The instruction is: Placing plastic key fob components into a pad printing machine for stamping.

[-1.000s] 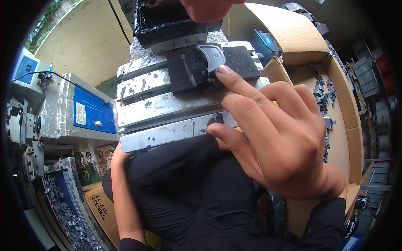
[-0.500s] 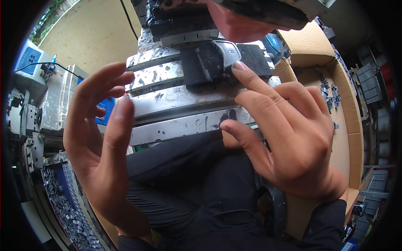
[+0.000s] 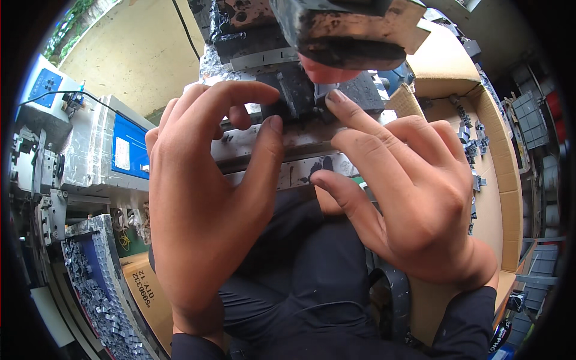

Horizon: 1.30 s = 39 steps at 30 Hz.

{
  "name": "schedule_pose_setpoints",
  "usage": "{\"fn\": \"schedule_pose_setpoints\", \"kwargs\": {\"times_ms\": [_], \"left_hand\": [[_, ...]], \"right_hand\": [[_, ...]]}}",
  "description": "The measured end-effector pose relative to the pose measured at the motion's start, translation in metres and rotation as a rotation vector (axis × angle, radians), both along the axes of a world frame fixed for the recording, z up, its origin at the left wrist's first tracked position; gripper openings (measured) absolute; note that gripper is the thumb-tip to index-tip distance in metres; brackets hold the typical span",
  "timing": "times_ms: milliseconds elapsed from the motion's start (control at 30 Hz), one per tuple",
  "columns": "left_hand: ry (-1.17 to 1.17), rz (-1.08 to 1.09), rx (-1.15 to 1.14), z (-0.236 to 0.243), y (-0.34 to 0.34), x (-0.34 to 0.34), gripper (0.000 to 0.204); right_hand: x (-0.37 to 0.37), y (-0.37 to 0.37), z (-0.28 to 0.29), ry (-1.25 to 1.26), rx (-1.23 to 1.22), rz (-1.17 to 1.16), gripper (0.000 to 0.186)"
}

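Observation:
A dark fixture block (image 3: 288, 95) sits on the slotted, paint-spattered metal bed (image 3: 300, 171) of a machine. A pink pad (image 3: 329, 74) under a metal head (image 3: 354, 30) hangs over a small silver-grey part (image 3: 319, 90) on the block, partly hiding it. My right hand (image 3: 405, 186) is open, its index fingertip touching or just beside that part, thumb held apart. My left hand (image 3: 213, 198) is raised at the block's left side, open, fingers curved, with a gap between thumb and index and nothing seen between them.
A cardboard box (image 3: 510, 186) with several small pieces (image 3: 468, 135) stands at right. At left are a grey-blue control cabinet (image 3: 131, 153), a tray heaped with small metal pieces (image 3: 99, 300) and another carton (image 3: 147, 303). My legs (image 3: 300, 258) are below the bed.
My left hand came up from the left to beside the block. The pink pad and head descended over the part, covering much of it. My right hand barely moved.

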<state>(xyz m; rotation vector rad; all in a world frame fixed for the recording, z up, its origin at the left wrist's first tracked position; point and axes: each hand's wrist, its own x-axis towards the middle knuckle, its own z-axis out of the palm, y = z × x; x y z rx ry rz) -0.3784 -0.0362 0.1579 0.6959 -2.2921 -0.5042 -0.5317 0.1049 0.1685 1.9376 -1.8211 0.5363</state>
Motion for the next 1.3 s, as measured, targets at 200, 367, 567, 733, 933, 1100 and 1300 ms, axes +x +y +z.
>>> {"fn": "schedule_pose_setpoints", "kwargs": {"times_ms": [200, 367, 567, 733, 933, 1100, 1300], "left_hand": [[0.023, 0.002, -0.020, 0.001, 0.009, -0.006, 0.017], [0.026, 0.037, -0.037, -0.004, 0.012, -0.009, 0.016], [0.041, 0.060, -0.009, -0.006, 0.016, -0.012, 0.015], [0.060, 0.078, 0.003, -0.006, 0.017, -0.011, 0.013], [0.179, 0.061, 0.084, -0.015, 0.014, -0.011, 0.009], [0.190, 0.113, 0.174, -0.014, 0.012, -0.009, 0.013], [0.139, 0.116, 0.101, -0.017, 0.010, -0.009, 0.019]], "right_hand": [[0.001, 0.001, 0.002, -0.001, -0.001, -0.007, 0.032], [0.001, 0.000, 0.000, -0.009, -0.002, -0.006, 0.033], [0.002, 0.000, 0.000, -0.013, -0.013, -0.006, 0.033], [0.002, 0.000, 0.002, -0.004, -0.011, 0.000, 0.034], [0.002, 0.000, 0.001, -0.005, -0.015, 0.002, 0.034], [0.000, 0.000, 0.000, -0.021, -0.008, 0.005, 0.035], [0.001, 0.001, 0.001, -0.026, -0.005, 0.015, 0.034]]}}
